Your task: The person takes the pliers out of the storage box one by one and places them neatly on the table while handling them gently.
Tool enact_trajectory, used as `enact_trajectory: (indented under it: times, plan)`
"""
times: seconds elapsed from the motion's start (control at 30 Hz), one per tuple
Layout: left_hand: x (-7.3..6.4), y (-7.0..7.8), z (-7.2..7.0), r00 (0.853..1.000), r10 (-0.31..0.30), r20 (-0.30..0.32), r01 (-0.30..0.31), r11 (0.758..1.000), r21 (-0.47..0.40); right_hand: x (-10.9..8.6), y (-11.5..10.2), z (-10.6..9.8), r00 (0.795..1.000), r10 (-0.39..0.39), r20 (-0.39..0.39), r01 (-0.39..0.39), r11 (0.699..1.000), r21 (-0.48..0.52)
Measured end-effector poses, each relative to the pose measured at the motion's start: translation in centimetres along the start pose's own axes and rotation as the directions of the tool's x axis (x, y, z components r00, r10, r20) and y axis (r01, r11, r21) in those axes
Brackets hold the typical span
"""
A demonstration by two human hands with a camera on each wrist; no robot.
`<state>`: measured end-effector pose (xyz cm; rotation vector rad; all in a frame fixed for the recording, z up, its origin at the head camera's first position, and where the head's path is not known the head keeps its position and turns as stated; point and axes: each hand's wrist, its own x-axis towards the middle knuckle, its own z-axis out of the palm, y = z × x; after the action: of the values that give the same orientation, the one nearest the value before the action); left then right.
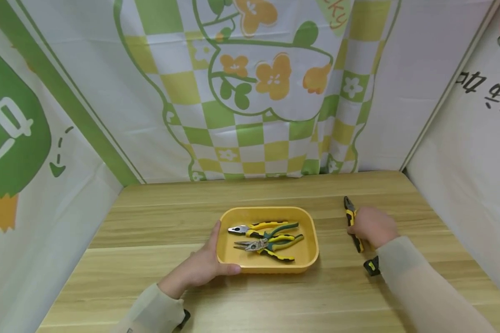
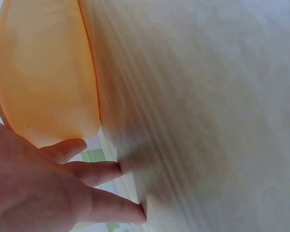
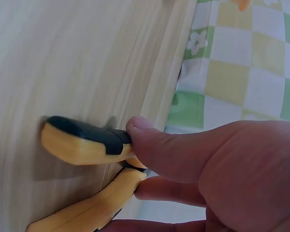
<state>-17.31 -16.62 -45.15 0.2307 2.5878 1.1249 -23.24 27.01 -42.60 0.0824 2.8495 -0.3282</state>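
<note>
My left hand (image 1: 201, 267) rests against the left side of a yellow plastic basin (image 1: 275, 268). Its thumb lies along the near rim and a finger reaches up the left wall. In the left wrist view other fingers (image 2: 99, 171) are straight and spread, tips at the tabletop. Inside the basin lie yellow-and-black combination pliers (image 1: 239, 229) and green-handled pliers (image 1: 288, 226), overlapping each other. Right of the basin, my right hand (image 1: 374, 225) pinches another pair of yellow-and-black pliers (image 1: 350, 217), jaws pointing away from me. Their two handles (image 3: 82, 142) stand apart close over the table in the right wrist view.
A wooden table (image 1: 150, 217) carries everything. Behind it hangs a checkered cloth (image 1: 254, 138), with printed white cloth walls on the left and right. A black wrist strap (image 1: 372, 266) shows by the right sleeve.
</note>
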Motion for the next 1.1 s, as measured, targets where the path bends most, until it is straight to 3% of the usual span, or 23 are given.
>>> enact_trajectory:
  times: [0.37,0.77,0.97,1.1]
  plan:
    - [0.2,0.1,-0.2,1.000,0.001,0.009,-0.001,1.000,-0.021,-1.0,4.3,-1.2,0.999,0.025,0.021,-0.026,0.999,0.048]
    - [0.2,0.5,-0.3,0.998,-0.034,0.043,0.038,0.994,-0.103,-2.4,10.1,-2.7,0.999,0.036,-0.003,-0.036,0.999,-0.012]
    - [0.5,0.4,-0.7,0.998,-0.009,0.064,0.018,0.990,-0.139,-3.2,12.6,-3.3,0.997,0.079,0.006,-0.079,0.997,0.005]
    - [0.4,0.6,-0.8,0.999,-0.015,0.040,0.020,0.991,-0.130,-3.4,13.8,-3.6,0.993,0.115,0.032,-0.115,0.993,0.009]
